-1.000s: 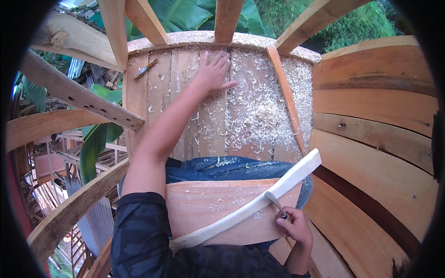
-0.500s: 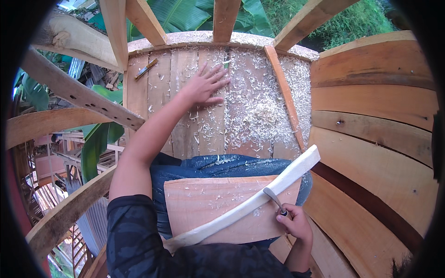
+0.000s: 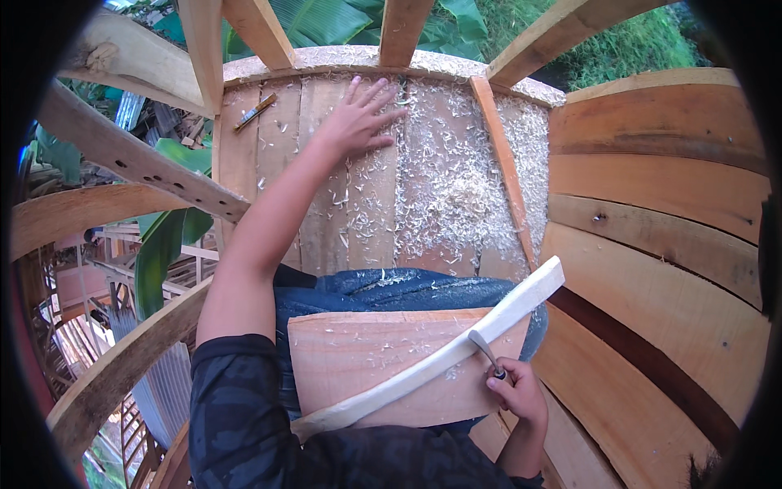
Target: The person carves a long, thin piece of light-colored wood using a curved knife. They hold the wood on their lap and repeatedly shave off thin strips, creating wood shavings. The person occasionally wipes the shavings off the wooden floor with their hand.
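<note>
My left hand (image 3: 359,126) is stretched far forward, palm down with fingers spread, at the plank floor (image 3: 326,220) strewn with shavings; it holds nothing. Whether the palm presses on the wood I cannot tell. Closed round the dark handle of a small curved-blade hand tool (image 3: 485,349), my right hand (image 3: 523,396) stays low on the right. The tool's metal end meets the long, curved, pale wooden strip (image 3: 440,364). This strip lies diagonally over a reddish wooden board (image 3: 350,346) on my lap. A few shavings cling to the board.
Curly wood shavings (image 3: 464,200) heap right of the left hand. A narrow orange-brown batten (image 3: 503,155) leans across them. Far left lies a paintbrush (image 3: 255,112). Upright ribs (image 3: 405,33) and a curved plank wall (image 3: 652,183) surround me; a perforated beam (image 3: 147,159) slants in from the left.
My left hand has slid a little farther forward over the planks, fingers still spread. The right hand, tool and pale strip have hardly moved.
</note>
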The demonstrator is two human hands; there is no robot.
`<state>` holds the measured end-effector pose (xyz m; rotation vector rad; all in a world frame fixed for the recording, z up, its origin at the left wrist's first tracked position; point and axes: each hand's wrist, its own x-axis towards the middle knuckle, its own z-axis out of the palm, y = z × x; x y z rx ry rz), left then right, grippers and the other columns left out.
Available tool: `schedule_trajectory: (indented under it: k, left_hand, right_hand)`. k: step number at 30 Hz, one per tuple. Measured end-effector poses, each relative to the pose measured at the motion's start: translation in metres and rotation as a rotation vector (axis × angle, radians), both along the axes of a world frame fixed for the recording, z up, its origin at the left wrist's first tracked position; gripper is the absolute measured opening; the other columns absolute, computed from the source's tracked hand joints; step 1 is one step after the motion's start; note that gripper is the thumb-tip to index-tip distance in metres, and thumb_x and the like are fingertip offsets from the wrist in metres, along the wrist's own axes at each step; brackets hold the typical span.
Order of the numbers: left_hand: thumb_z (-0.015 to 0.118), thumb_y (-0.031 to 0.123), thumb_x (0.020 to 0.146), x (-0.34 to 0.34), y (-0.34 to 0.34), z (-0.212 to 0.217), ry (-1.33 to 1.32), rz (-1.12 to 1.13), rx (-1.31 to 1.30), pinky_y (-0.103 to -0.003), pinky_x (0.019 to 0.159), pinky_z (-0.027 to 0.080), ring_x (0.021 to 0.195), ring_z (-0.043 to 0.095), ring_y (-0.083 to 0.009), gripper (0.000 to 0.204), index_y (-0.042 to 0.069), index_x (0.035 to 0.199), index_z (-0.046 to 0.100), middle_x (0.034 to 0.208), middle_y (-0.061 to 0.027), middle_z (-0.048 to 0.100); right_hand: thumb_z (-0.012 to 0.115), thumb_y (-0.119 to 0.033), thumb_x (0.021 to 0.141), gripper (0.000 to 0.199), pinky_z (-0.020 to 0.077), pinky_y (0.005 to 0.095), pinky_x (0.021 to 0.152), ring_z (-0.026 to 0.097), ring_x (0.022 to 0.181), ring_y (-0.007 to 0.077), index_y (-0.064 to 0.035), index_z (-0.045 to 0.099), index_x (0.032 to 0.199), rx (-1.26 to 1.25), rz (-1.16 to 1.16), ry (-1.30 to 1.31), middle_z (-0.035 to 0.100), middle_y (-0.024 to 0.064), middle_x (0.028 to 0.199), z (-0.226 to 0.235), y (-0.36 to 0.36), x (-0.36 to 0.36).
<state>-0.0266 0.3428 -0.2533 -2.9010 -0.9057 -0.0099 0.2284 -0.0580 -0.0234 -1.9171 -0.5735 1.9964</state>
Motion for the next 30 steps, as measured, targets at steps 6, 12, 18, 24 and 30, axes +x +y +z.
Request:
schedule_trajectory:
  k: [6,12,18,24,30]
  left_hand:
    - [0.038,0.067,0.092,-0.002,-0.003,-0.013,-0.381,0.168,-0.066,-0.057,0.117,0.013,0.147,0.02,-0.0293,0.069,0.032,0.151,0.029,0.156,-0.0155,0.027]
    - [0.045,0.058,0.093,0.015,-0.009,-0.008,-0.153,-0.112,-0.246,-0.056,0.118,0.012,0.146,0.022,-0.0323,0.065,0.025,0.149,0.035,0.154,-0.0173,0.03]
    - [0.05,0.055,0.093,0.01,-0.005,-0.012,-0.327,0.155,-0.065,-0.057,0.117,0.014,0.144,0.026,-0.0332,0.066,0.02,0.147,0.037,0.153,-0.0186,0.032]
    - [0.048,0.057,0.093,0.012,0.0,-0.016,-0.488,0.041,-0.417,-0.057,0.117,0.013,0.144,0.026,-0.0365,0.069,0.011,0.145,0.038,0.15,-0.0222,0.035]
    - [0.046,0.059,0.093,0.022,-0.007,-0.009,-0.298,0.454,-0.072,-0.055,0.117,0.012,0.144,0.024,-0.0386,0.077,0.002,0.144,0.035,0.149,-0.0281,0.032]
  right_hand:
    - [0.069,-0.013,0.085,0.014,0.0354,0.0213,0.047,0.046,0.056,0.002,-0.0014,0.061,0.082,0.134,0.011,-0.01,0.053,-0.0052,0.067,-0.005,-0.001,-0.002]
    - [0.069,-0.012,0.084,0.013,0.0401,0.0233,0.061,0.049,0.069,0.0045,0.0,0.062,0.083,0.051,0.004,0.008,0.056,-0.0026,0.071,-0.005,-0.004,0.003]
    - [0.069,-0.012,0.084,0.013,0.0405,0.0229,0.061,0.049,0.068,0.0044,0.0,0.063,0.084,0.075,0.003,0.005,0.057,-0.0026,0.072,-0.005,-0.002,0.001]
    - [0.069,-0.012,0.084,0.013,0.0398,0.0227,0.061,0.049,0.069,0.0044,-0.0001,0.062,0.083,0.067,0.005,0.014,0.056,-0.0029,0.071,-0.004,-0.003,0.002]
    - [0.069,-0.011,0.083,0.013,0.0394,0.0226,0.061,0.049,0.069,0.0043,-0.0005,0.062,0.082,0.089,-0.01,0.0,0.056,-0.0029,0.07,-0.005,-0.004,0.0]
